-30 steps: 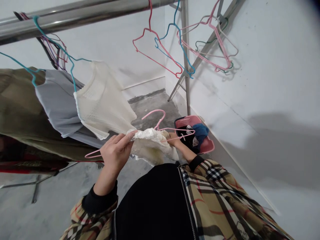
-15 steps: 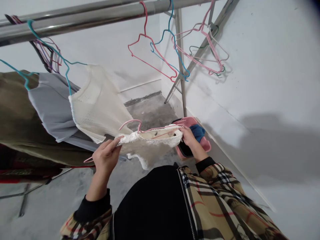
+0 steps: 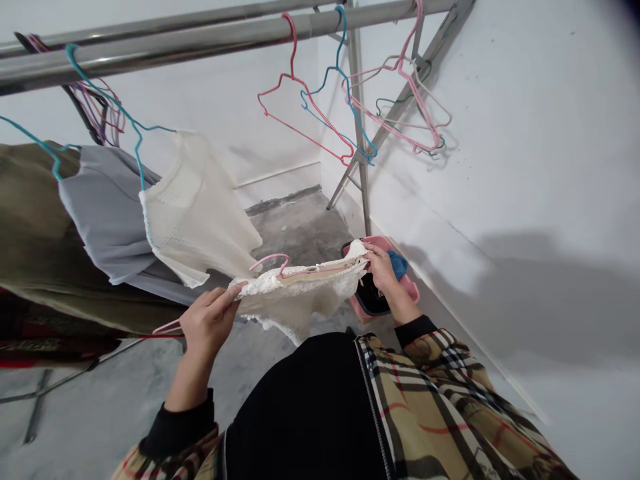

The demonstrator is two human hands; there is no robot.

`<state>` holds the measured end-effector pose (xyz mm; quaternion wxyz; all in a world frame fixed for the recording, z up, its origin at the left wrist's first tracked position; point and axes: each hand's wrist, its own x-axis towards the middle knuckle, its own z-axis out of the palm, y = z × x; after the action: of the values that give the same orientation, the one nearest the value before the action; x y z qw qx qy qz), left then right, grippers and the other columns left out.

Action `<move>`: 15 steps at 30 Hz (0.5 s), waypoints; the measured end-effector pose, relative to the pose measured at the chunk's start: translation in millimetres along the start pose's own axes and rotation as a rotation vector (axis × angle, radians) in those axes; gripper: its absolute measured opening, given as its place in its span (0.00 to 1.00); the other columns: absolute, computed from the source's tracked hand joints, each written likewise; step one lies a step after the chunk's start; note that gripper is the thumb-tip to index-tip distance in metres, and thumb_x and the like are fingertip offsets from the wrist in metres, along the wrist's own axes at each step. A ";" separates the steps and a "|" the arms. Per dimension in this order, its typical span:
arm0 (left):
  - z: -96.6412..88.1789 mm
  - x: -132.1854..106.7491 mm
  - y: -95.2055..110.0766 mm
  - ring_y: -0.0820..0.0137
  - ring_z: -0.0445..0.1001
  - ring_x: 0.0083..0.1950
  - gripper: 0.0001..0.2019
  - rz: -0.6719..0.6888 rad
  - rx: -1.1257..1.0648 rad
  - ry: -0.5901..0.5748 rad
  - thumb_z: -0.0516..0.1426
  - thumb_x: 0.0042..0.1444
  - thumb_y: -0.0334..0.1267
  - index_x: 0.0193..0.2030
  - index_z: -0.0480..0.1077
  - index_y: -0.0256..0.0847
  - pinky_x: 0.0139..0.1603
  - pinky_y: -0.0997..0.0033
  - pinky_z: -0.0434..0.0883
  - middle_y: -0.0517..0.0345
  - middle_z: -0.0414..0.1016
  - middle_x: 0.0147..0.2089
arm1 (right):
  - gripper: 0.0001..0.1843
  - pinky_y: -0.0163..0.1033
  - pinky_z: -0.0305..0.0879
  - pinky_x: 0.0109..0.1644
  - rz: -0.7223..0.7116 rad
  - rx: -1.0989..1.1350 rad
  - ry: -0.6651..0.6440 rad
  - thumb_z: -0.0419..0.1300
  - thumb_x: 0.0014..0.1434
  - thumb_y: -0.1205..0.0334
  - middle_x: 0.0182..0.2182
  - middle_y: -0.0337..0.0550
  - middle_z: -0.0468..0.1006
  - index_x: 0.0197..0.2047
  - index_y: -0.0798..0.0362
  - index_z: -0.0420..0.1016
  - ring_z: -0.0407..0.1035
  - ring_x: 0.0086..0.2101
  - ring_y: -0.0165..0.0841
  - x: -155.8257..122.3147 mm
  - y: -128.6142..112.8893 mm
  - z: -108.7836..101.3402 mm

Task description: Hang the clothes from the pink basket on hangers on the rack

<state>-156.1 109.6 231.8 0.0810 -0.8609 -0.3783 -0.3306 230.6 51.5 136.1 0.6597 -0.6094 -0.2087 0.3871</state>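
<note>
Between my two hands a white lace garment (image 3: pixel 300 300) is stretched sideways in front of my body. A pink hanger (image 3: pixel 275 259) lies along its neckline, hook pointing up and left, with one end sticking out past my left hand. My left hand (image 3: pixel 210 317) is closed on the garment's left edge, and the hanger passes behind or through the fingers; the exact grip there is hidden. My right hand (image 3: pixel 381 270) pinches the garment's right edge. Just beyond, a cream top (image 3: pixel 193 207) hangs from a teal hanger (image 3: pixel 133 123).
A metal rail (image 3: pixel 200 50) crosses the top, bearing a red hanger (image 3: pixel 293 77), a blue hanger (image 3: pixel 337 67) and pink ones (image 3: pixel 405 67). Grey (image 3: pixel 110 200) and olive clothes (image 3: pixel 35 227) hang left. A pink basin (image 3: pixel 410 293) with dark and blue cloth stands by the white wall (image 3: pixel 550 167).
My hands have spread a little farther apart, pulling the garment straighter. The hanger's hook has shifted slightly right and down, and more of its end shows left of my left hand.
</note>
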 end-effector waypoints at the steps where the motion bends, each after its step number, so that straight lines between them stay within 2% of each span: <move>1: 0.8 -0.3 2.4 0.74 0.72 0.29 0.11 -0.005 0.021 -0.001 0.57 0.60 0.35 0.46 0.78 0.48 0.30 0.78 0.64 0.60 0.76 0.29 | 0.21 0.36 0.65 0.30 -0.008 -0.024 -0.009 0.59 0.42 0.60 0.34 0.40 0.78 0.42 0.52 0.75 0.69 0.29 0.32 -2.8 -2.4 1.4; 3: 4.1 -2.3 7.9 0.74 0.71 0.28 0.11 -0.057 0.053 0.018 0.56 0.60 0.35 0.46 0.78 0.47 0.29 0.78 0.63 0.60 0.75 0.28 | 0.22 0.36 0.65 0.32 -0.045 -0.112 -0.110 0.57 0.44 0.61 0.34 0.39 0.77 0.46 0.52 0.74 0.69 0.30 0.32 -12.0 -9.9 3.4; 7: 15.7 -10.1 13.3 0.74 0.72 0.30 0.11 -0.228 0.030 0.070 0.56 0.60 0.38 0.47 0.78 0.45 0.29 0.79 0.62 0.60 0.73 0.26 | 0.30 0.38 0.67 0.37 -0.248 -0.510 -0.595 0.58 0.51 0.62 0.33 0.39 0.76 0.59 0.51 0.68 0.69 0.32 0.32 -38.9 -40.3 1.6; 8: 18.8 -12.0 12.0 0.74 0.72 0.30 0.11 -0.264 -0.012 0.075 0.56 0.60 0.39 0.46 0.78 0.44 0.30 0.79 0.63 0.60 0.73 0.26 | 0.31 0.39 0.67 0.37 -0.304 -0.628 -0.663 0.59 0.53 0.62 0.32 0.38 0.76 0.61 0.50 0.66 0.69 0.31 0.33 -44.9 -50.5 0.1; 9: 21.5 -13.7 9.7 0.73 0.73 0.30 0.11 -0.296 -0.068 0.079 0.56 0.60 0.39 0.46 0.78 0.43 0.31 0.79 0.64 0.60 0.73 0.26 | 0.31 0.40 0.67 0.38 -0.368 -0.738 -0.666 0.60 0.54 0.61 0.31 0.38 0.76 0.63 0.49 0.65 0.69 0.30 0.33 -49.6 -60.7 -1.4; 10: 23.8 -14.9 6.5 0.73 0.73 0.30 0.12 -0.319 -0.133 0.080 0.56 0.60 0.40 0.45 0.78 0.42 0.32 0.78 0.66 0.59 0.74 0.27 | 0.30 0.42 0.67 0.41 -0.444 -0.829 -0.608 0.60 0.56 0.61 0.32 0.39 0.76 0.63 0.48 0.65 0.69 0.32 0.34 -52.5 -70.5 -2.7; 13: 27.5 -15.3 -4.7 0.71 0.75 0.32 0.13 -0.351 -0.293 0.074 0.57 0.59 0.42 0.44 0.78 0.40 0.35 0.74 0.69 0.56 0.77 0.31 | 0.24 0.48 0.65 0.50 -0.695 -0.996 -0.363 0.59 0.60 0.58 0.42 0.46 0.76 0.60 0.46 0.69 0.70 0.42 0.40 -50.5 -90.9 -5.3; 15: 27.3 -12.9 -10.9 0.69 0.76 0.33 0.13 -0.355 -0.343 0.068 0.57 0.57 0.43 0.43 0.78 0.39 0.37 0.73 0.71 0.55 0.78 0.32 | 0.21 0.49 0.63 0.54 -0.770 -1.062 -0.381 0.59 0.61 0.55 0.46 0.48 0.76 0.58 0.46 0.71 0.68 0.47 0.42 -42.2 -95.1 -6.5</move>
<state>-156.3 120.1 201.5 -0.1129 -0.7704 -0.4592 -0.4277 233.9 19.0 235.1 0.3136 -0.6539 -0.6849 0.0704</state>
